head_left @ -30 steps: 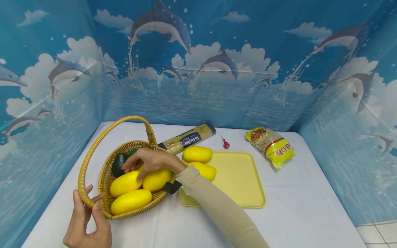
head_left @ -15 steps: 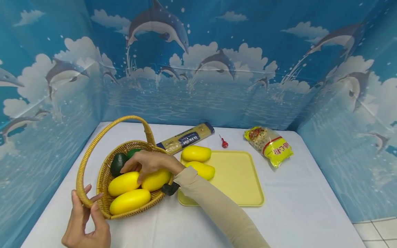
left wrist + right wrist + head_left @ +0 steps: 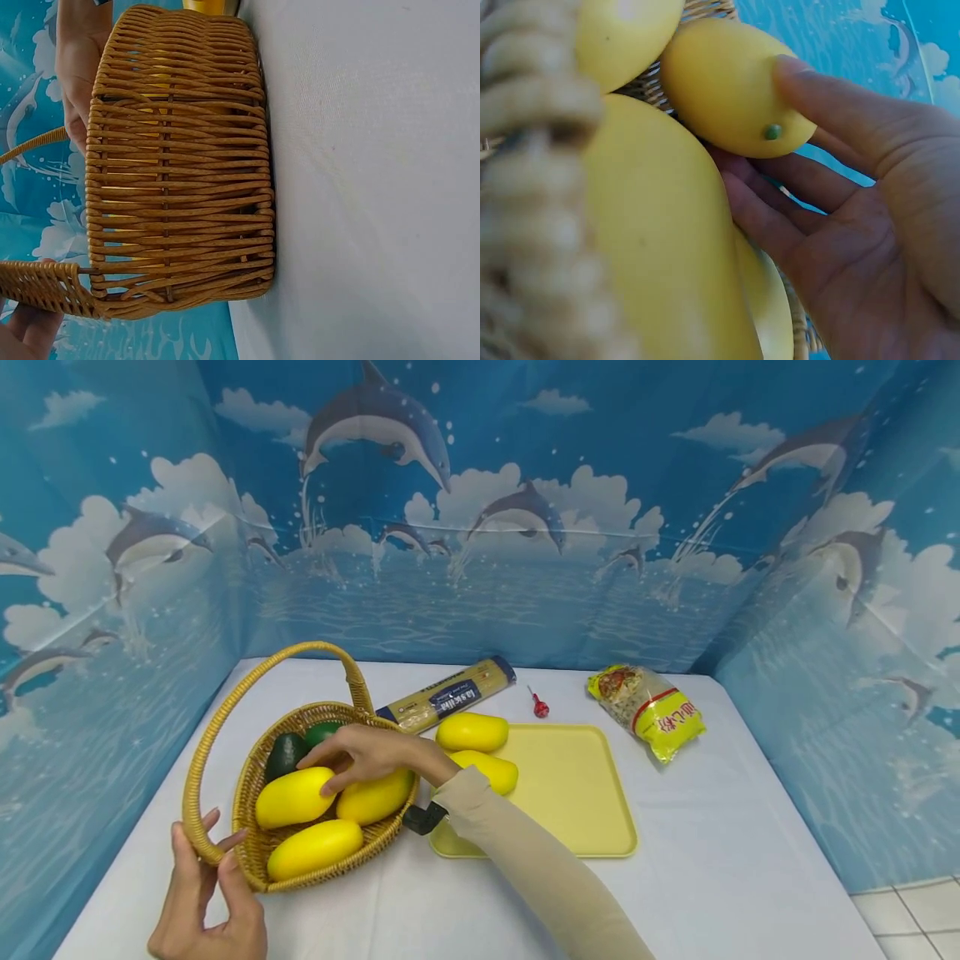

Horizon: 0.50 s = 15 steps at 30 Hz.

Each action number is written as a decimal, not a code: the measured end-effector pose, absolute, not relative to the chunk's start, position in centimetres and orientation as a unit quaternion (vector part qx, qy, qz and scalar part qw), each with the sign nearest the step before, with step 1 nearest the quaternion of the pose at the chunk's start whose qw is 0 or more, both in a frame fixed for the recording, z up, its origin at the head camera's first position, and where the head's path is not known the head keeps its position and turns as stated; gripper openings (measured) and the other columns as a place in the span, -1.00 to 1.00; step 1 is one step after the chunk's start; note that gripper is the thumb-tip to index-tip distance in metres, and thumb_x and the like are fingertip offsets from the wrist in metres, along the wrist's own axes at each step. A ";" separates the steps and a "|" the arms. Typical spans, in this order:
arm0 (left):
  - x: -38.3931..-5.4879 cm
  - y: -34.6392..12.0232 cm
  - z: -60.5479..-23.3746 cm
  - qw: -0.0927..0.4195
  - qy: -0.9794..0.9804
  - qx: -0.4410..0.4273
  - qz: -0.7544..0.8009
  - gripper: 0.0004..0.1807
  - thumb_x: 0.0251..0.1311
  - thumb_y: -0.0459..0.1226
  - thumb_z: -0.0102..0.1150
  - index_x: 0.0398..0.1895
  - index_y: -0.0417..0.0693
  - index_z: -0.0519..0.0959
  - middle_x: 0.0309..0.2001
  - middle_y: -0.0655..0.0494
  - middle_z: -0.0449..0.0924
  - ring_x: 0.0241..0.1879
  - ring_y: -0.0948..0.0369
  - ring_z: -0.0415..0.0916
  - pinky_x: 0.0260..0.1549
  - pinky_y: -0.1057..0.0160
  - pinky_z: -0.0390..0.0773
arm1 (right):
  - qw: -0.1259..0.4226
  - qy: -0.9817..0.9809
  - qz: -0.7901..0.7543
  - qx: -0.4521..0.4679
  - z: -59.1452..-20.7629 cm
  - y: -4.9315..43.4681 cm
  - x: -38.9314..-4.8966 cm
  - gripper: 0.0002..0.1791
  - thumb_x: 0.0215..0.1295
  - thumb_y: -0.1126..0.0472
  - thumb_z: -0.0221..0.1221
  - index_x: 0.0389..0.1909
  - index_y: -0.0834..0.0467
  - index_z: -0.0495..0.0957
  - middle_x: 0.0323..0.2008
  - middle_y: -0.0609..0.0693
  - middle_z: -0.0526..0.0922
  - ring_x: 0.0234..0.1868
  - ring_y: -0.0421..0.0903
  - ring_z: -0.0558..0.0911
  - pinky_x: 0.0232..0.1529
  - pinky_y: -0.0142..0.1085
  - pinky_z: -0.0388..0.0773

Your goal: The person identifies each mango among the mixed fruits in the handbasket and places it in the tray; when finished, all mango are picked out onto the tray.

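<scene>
In the right hand (image 3: 363,756), pinched between thumb and fingers, a smooth yellow oval fruit (image 3: 295,797) had shifted up slightly within the tan woven wicker basket (image 3: 242,793), widening the gap to the elongated yellow fruit (image 3: 315,850) on its near side; it appeared to be coming loose. The left hand (image 3: 210,897) pinched the arched, tightly wrapped handle (image 3: 193,785). A dark green rounded fruit (image 3: 285,756) lay just beyond the right fingers.

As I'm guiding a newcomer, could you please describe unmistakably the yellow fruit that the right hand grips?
Find the wicker basket at the left of the white table. Inside, just in front of the dark green fruit, is the yellow fruit. The right-wrist view shows a green dot near its end and, unlike its yellow neighbours, it is gripped by the right hand.
</scene>
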<state>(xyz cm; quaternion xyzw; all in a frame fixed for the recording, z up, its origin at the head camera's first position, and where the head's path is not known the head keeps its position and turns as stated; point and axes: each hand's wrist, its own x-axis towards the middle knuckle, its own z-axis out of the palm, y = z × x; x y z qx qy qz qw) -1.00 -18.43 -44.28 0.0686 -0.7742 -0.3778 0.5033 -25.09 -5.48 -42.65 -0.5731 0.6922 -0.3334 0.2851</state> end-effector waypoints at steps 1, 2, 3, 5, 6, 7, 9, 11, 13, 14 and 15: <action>-1.0 -18.4 -44.3 0.503 -0.775 0.067 -0.376 -0.33 0.46 -0.59 0.15 0.61 -0.33 0.29 0.28 -0.37 0.63 0.10 0.64 0.58 0.17 0.60 0.49 | 0.285 0.688 -0.346 -0.571 -42.7 -5.2 -25.1 -0.41 0.53 0.30 0.30 0.50 0.34 0.45 0.39 0.22 0.61 0.25 -0.21 0.68 0.21 -0.53 0.59; -1.0 -18.4 -44.2 0.505 -0.774 0.065 -0.377 -0.33 0.46 -0.59 0.15 0.60 -0.35 0.29 0.28 -0.38 0.63 0.10 0.64 0.58 0.17 0.60 0.49 | 0.286 0.683 -0.360 -0.567 -42.7 -4.9 -25.1 -0.41 0.54 0.32 0.28 0.51 0.36 0.43 0.39 0.24 0.60 0.25 -0.20 0.69 0.22 -0.51 0.60; -1.0 -18.4 -44.2 0.507 -0.772 0.061 -0.380 -0.34 0.46 -0.59 0.15 0.60 -0.37 0.29 0.28 -0.39 0.63 0.10 0.64 0.58 0.18 0.60 0.49 | 0.290 0.677 -0.376 -0.563 -42.6 -4.5 -25.2 -0.41 0.55 0.34 0.27 0.52 0.37 0.41 0.40 0.27 0.59 0.25 -0.20 0.69 0.23 -0.48 0.61; -1.0 -18.4 -44.2 0.507 -0.772 0.061 -0.379 -0.34 0.46 -0.59 0.14 0.59 -0.39 0.28 0.28 -0.39 0.63 0.10 0.64 0.57 0.18 0.60 0.49 | 0.291 0.669 -0.401 -0.553 -42.5 -3.8 -25.2 -0.41 0.56 0.36 0.24 0.53 0.40 0.38 0.41 0.30 0.57 0.26 -0.21 0.68 0.25 -0.44 0.62; -1.0 -18.4 -44.2 0.507 -0.772 0.061 -0.378 -0.35 0.46 -0.60 0.14 0.59 -0.39 0.28 0.28 -0.40 0.62 0.10 0.65 0.57 0.17 0.60 0.49 | 0.294 0.666 -0.413 -0.547 -42.5 -3.4 -25.1 -0.41 0.57 0.37 0.23 0.54 0.40 0.37 0.43 0.32 0.55 0.27 -0.21 0.68 0.27 -0.41 0.62; -1.0 -18.4 -44.3 0.507 -0.772 0.061 -0.377 -0.34 0.46 -0.60 0.14 0.59 -0.39 0.28 0.28 -0.39 0.62 0.10 0.65 0.57 0.18 0.60 0.49 | 0.296 0.664 -0.425 -0.540 -42.4 -3.0 -25.1 -0.41 0.57 0.37 0.22 0.54 0.41 0.36 0.44 0.33 0.53 0.29 -0.21 0.67 0.28 -0.39 0.62; -1.0 -18.5 -44.4 0.507 -0.772 0.060 -0.379 -0.34 0.46 -0.61 0.13 0.59 -0.40 0.28 0.29 -0.39 0.62 0.10 0.64 0.57 0.18 0.60 0.49 | 0.299 0.660 -0.441 -0.529 -42.4 -2.3 -25.1 -0.41 0.58 0.38 0.20 0.55 0.42 0.34 0.47 0.34 0.50 0.33 -0.19 0.65 0.31 -0.36 0.62; -1.0 -18.7 -44.7 0.505 -0.773 0.060 -0.379 -0.34 0.46 -0.60 0.14 0.60 -0.39 0.28 0.29 -0.38 0.62 0.10 0.64 0.58 0.18 0.60 0.49 | 0.300 0.660 -0.450 -0.521 -42.3 -1.6 -25.0 -0.41 0.59 0.39 0.18 0.55 0.43 0.33 0.48 0.35 0.47 0.36 -0.15 0.63 0.33 -0.34 0.61; -1.1 -18.8 -45.0 0.507 -0.770 0.056 -0.383 -0.33 0.44 -0.61 0.14 0.59 -0.41 0.28 0.30 -0.37 0.62 0.10 0.62 0.59 0.19 0.59 0.50 | 0.296 0.661 -0.453 -0.519 -42.3 -1.0 -24.9 -0.42 0.61 0.40 0.15 0.55 0.44 0.32 0.49 0.35 0.46 0.38 -0.11 0.63 0.34 -0.33 0.60; -1.1 -19.0 -45.2 0.509 -0.768 0.052 -0.386 -0.33 0.43 -0.62 0.14 0.59 -0.42 0.27 0.30 -0.38 0.62 0.10 0.60 0.60 0.19 0.59 0.50 | 0.294 0.662 -0.455 -0.518 -42.3 -0.6 -24.9 -0.43 0.61 0.41 0.14 0.55 0.44 0.32 0.49 0.35 0.47 0.38 -0.10 0.62 0.34 -0.33 0.60; -1.1 -19.0 -45.3 0.510 -0.767 0.050 -0.386 -0.33 0.44 -0.61 0.14 0.59 -0.43 0.27 0.30 -0.37 0.62 0.10 0.60 0.60 0.19 0.58 0.50 | 0.290 0.663 -0.455 -0.519 -42.3 -0.3 -24.9 -0.44 0.62 0.41 0.12 0.55 0.44 0.32 0.48 0.35 0.48 0.38 -0.10 0.63 0.34 -0.32 0.61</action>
